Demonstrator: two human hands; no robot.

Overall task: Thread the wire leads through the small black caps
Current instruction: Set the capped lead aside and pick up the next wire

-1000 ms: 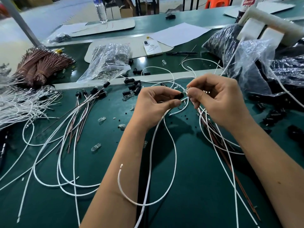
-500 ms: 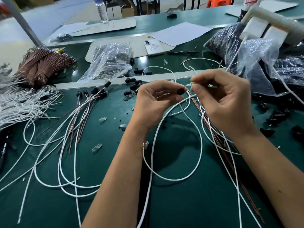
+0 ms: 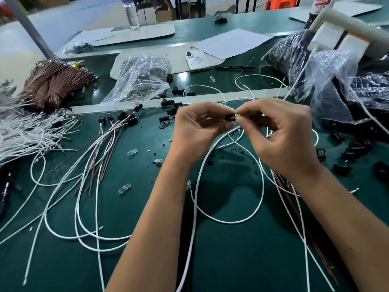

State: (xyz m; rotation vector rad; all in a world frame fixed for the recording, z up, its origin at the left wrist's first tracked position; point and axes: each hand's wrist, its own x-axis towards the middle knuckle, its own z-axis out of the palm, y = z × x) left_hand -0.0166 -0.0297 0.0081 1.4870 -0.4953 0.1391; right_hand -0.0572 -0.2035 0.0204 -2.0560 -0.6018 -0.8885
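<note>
So the left hand [image 3: 195,135] pinches a black cap [image 3: 229,117] above the bench [image 3: 252,260]; the right hand [image 3: 282,135] has now brought a clear bulb [image 3: 237,116] against it, white wire [image 3: 231,220] looping lower than before. Looks nearly seated.

On your green table [image 3: 242,260] you have a white phone [image 3: 197,60] beside a black pen [image 3: 233,68], a sheet of paper [image 3: 233,42], and a water bottle [image 3: 131,12] farther back.

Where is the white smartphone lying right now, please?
In the head view, the white smartphone lies far centre, between the clear plastic bag and the black pen.
</note>
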